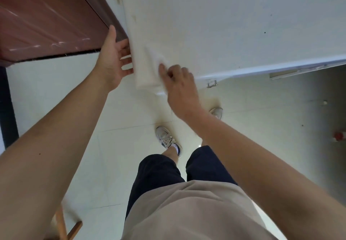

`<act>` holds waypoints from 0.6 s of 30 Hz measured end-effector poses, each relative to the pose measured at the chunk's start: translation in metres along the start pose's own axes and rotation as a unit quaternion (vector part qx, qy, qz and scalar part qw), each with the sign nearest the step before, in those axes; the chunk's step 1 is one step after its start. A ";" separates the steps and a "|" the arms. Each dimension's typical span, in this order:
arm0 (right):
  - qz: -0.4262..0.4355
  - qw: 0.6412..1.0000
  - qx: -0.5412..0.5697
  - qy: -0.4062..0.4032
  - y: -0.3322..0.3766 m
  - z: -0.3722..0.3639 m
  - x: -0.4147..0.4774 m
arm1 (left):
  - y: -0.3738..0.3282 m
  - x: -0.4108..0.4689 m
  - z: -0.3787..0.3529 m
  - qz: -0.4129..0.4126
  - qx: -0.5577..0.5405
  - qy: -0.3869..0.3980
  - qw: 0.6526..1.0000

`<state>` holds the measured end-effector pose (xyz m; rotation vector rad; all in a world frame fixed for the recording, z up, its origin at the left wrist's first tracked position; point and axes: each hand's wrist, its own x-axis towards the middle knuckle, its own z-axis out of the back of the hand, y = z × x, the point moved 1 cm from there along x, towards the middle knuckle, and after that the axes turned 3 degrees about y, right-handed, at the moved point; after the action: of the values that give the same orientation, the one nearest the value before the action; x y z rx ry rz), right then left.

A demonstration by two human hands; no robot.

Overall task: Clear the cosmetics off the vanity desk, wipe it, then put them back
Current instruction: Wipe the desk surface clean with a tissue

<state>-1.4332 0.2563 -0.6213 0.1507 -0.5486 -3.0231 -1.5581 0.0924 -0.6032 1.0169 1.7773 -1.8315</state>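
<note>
Both hands work at the white desk (224, 24): right hand (180, 88) apparently bunches a blurred cloth (149, 65); left hand (114, 57) fingers spread.

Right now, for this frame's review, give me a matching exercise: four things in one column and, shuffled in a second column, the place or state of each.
Things:
1. left hand
2. right hand
3. white cloth
4. reddish-brown cabinet

Places or states:
A. pressed onto the cloth at the desk's near corner
B. stands beside the white desk, at its left end
C. open, fingers spread, at the desk's left edge
D. lies on the white desk's near left corner

Pairs: 1-C, 2-A, 3-D, 4-B
</note>
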 end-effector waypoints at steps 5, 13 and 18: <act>0.181 0.977 0.074 0.088 0.011 0.011 0.002 | -0.010 0.001 -0.001 0.011 0.024 -0.004 1.000; -0.024 0.996 0.000 -0.084 -0.169 0.092 0.007 | -0.008 0.010 -0.050 -0.163 0.351 -0.179 0.904; -0.225 0.929 0.019 -0.293 -0.252 0.142 0.019 | -0.010 0.011 -0.109 -0.254 0.512 -0.157 0.806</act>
<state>-1.4791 0.5398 -0.5801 -0.7542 -0.6836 -3.4894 -1.5479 0.2019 -0.5973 0.4316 0.7968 -3.2056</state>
